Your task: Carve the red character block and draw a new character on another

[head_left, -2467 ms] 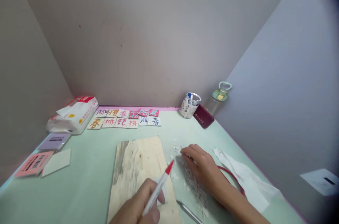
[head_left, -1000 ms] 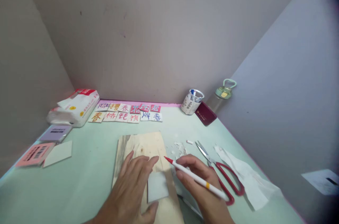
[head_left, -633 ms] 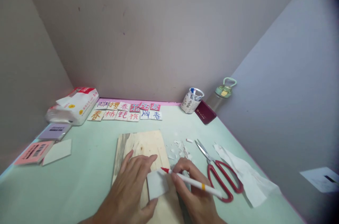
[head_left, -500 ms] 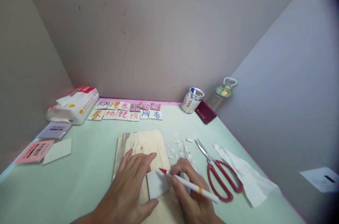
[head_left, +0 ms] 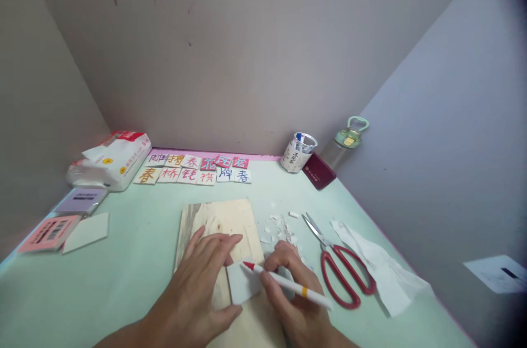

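A small blank white square tile (head_left: 244,284) lies on a pale wooden board (head_left: 230,213). My left hand (head_left: 201,276) rests over the board with fingers spread, its index finger and thumb bordering the tile's left side. Held in my right hand (head_left: 294,282) is a white marker pen (head_left: 288,284) with a yellow band and a red tip. That tip is at the upper part of the tile; whether it touches the surface I cannot tell. Something greyish beneath the right hand is mostly covered.
Red-handled scissors (head_left: 341,265) and a crumpled tissue (head_left: 382,265) lie right. White scraps (head_left: 280,227) litter the board's right side. Lettered tiles (head_left: 168,174) stand in rows behind. A tin (head_left: 297,156), maroon box (head_left: 319,171), bottle (head_left: 348,142), tissue pack (head_left: 119,161) and packets (head_left: 51,233) edge the table.
The marker's red tip has shifted slightly left over the tile. My left hand keeps its place, and the whole view has moved a little.
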`<state>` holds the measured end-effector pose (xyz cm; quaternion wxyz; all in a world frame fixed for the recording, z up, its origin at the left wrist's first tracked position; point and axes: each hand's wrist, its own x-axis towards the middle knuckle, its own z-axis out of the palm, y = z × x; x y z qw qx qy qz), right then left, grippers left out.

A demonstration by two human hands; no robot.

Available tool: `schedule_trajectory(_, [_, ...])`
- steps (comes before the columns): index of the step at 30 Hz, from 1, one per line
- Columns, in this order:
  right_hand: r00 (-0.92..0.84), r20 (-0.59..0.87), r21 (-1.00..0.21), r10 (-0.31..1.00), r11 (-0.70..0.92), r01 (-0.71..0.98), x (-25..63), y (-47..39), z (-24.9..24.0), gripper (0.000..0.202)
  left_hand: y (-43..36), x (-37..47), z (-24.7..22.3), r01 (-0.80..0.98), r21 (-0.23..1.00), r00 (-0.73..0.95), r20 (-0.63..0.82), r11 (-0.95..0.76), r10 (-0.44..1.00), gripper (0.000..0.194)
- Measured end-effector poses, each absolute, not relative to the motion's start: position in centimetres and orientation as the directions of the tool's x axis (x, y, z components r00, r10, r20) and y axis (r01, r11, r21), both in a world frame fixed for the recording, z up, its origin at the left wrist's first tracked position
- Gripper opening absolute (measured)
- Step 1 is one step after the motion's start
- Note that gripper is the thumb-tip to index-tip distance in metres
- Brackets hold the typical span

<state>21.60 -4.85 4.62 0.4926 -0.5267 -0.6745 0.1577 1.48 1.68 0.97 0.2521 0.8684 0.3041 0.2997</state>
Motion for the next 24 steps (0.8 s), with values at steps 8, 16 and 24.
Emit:
schedule_trajectory(8, [-0.089, 0.564, -0.664, 0.821, 0.514, 0.543, 21.02, -4.71, 4.2, 0.015, 1.69, 1.6, 1.14, 0.377, 0.615, 0.625, 0.382, -0.692, 0.681, 0.088])
schedule_trajectory(16, [-0.14, 0.545, -0.618, 0.827, 0.509, 0.599, 21.3, -4.72, 4.57, 0.016, 1.73, 1.59, 1.63, 0.389, 0.59, 0.643, 0.376, -0.708, 0.667, 0.089])
schedule_trajectory(24, [-0.107, 0.525, -0.643, 0.845, 0.476, 0.6, 21.38, -4.77, 4.87, 0.016, 1.64, 1.58, 1.1, 0.377, 0.605, 0.62, 0.398, -0.702, 0.676, 0.088])
